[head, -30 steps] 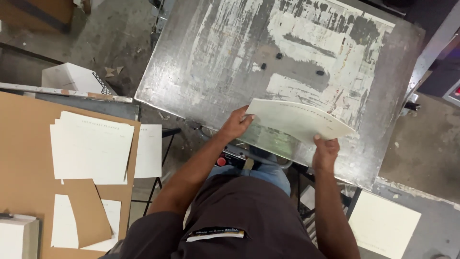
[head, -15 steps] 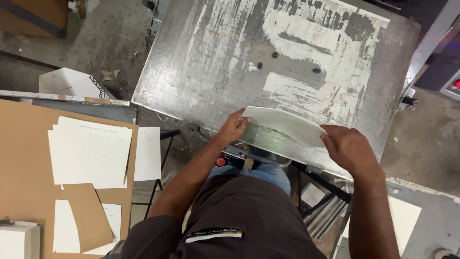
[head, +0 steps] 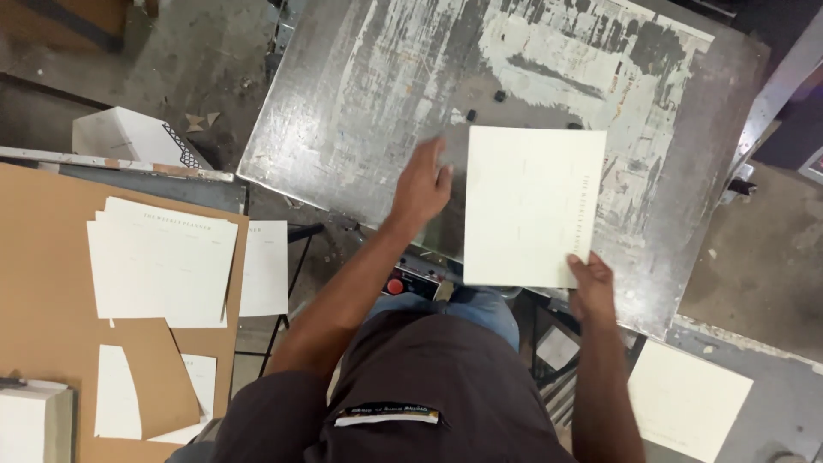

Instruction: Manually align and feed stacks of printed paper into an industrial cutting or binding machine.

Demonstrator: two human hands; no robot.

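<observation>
A scuffed grey metal table (head: 360,103), its pale coating worn off in streaks, fills the view ahead of you. A cream rectangular paper sheet (head: 531,206) lies flat on it. Your right hand (head: 591,287) pinches its near corner; your left hand (head: 422,184), fingers loosely spread and blurred, hovers just beside its left edge. Similar sheets (head: 163,261) sit on brown cardboard (head: 43,257) to your left.

We see a scuffed grey metal tabletop (head: 360,111) bearing a cream rectangular paper sheet (head: 531,206) and two small black knobs (head: 484,105).
</observation>
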